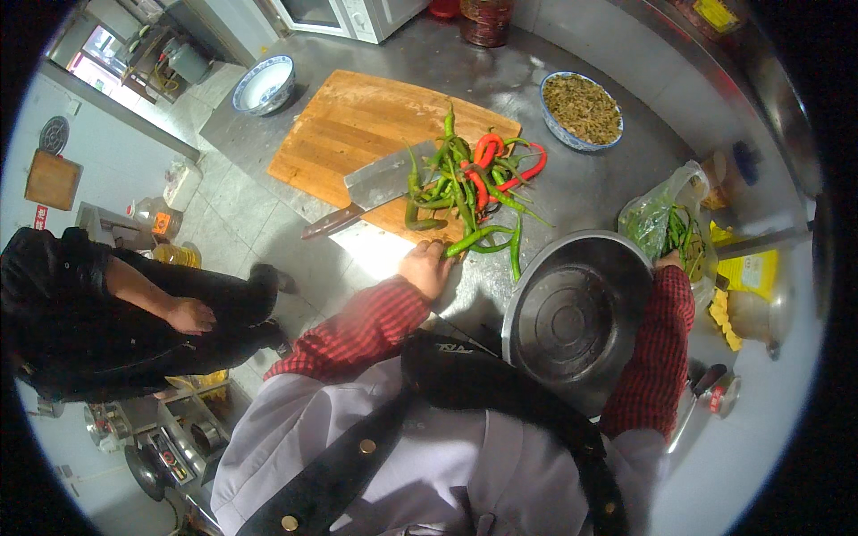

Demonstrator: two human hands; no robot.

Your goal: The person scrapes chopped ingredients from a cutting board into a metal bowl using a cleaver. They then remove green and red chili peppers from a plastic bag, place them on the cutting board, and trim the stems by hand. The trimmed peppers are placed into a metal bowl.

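A loose heap of green chili peppers (452, 174) and red chili peppers (486, 153) spreads over the right end of a wooden cutting board (355, 120) and onto the metal counter. Partly under the heap lies a cleaver (389, 177), its handle past the board's near edge. My left hand (427, 266) is at the board's near corner, against the end of a long green chili; its grip is unclear. Beyond a metal basin (570, 321), my right hand (668, 261) is at a clear plastic bag (643, 218) of green chilies. Its fingers are mostly hidden.
A blue-and-white bowl of chopped greenish-brown food (582, 110) stands at the back right. Another patterned bowl (265, 86) is near the counter's left edge. At the back is a microwave (355, 17). A person in black (147, 315) stands on the left.
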